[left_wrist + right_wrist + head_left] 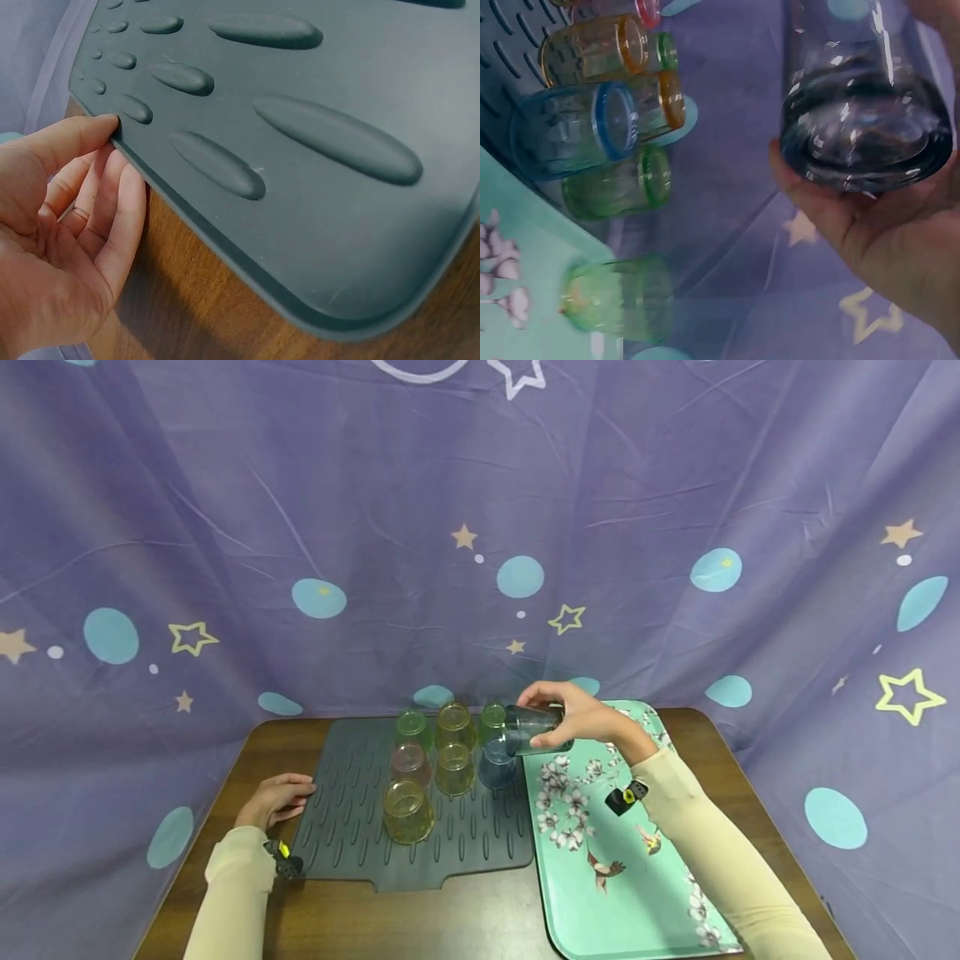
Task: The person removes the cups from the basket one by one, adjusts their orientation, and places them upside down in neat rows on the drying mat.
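Note:
My right hand (577, 714) grips a dark smoky-grey glass (528, 729), tilted on its side above the mat's right edge. Its thick base (866, 161) faces the right wrist camera. My left hand (277, 797) pinches the left edge of the grey drying mat (345, 810), thumb (97, 131) on the rim and fingers below. Several glasses stand upside down on the mat: an amber one (408, 810) in front, a pink one (410, 766), a yellow one (454, 770), a blue one (497, 766), with green (412, 727) and amber (454, 718) ones behind.
A mint-green tray (562, 893) with printed flowers and birds lies right of the mat. A green glass (622, 296) stands at its far end, hidden by my hand in the head view. The wooden table (465, 927) meets a purple curtain (390, 552) behind.

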Demonstrator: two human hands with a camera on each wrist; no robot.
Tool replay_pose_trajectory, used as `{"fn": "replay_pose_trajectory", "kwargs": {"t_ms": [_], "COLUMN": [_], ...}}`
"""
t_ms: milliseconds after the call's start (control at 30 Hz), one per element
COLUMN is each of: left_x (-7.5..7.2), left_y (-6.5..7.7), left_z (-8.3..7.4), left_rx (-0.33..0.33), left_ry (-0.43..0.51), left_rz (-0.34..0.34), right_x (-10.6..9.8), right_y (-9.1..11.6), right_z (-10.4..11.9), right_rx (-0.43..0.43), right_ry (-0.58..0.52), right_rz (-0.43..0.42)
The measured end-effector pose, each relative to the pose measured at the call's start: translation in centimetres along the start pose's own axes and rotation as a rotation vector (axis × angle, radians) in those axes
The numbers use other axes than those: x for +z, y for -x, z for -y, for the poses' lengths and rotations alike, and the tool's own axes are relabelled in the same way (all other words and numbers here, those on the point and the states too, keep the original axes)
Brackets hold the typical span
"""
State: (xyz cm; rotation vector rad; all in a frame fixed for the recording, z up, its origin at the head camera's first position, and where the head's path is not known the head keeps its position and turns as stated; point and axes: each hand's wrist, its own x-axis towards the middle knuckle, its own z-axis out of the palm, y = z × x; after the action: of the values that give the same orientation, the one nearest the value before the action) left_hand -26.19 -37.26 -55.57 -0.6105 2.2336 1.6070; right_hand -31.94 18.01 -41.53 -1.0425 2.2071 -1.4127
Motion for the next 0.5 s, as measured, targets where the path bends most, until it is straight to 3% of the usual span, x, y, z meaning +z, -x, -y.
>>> {"fn": "replay_pose_trajectory", "kwargs": {"t_ms": [133,267,367,500], "left_x": [0.1,0.1,0.1,0.0], "left_y": [-0.1,-0.2,-0.2,0.0], "left_z": [0.0,0.0,0.0,-0.1], "left_rx": [0.007,0.01,0.001,-0.009], "left_ry": [0.002,0.007,0.0,-0.002], "left_rz": [-0.005,0.002,0.002,0.002], "right_x": [1.2,2.7,4.2,6.3], "right_y": [-0.8,-1.4,-2.0,-2.9], "right_z": [1.4,3.2,4.5,5.6], "right_rx": [-0.067,-0.11,-0.099,-0.068], "right_ry": [0.175,0.477,0.742,0.974], "right_rz": [0.037,0.045,0.066,0.143]}}
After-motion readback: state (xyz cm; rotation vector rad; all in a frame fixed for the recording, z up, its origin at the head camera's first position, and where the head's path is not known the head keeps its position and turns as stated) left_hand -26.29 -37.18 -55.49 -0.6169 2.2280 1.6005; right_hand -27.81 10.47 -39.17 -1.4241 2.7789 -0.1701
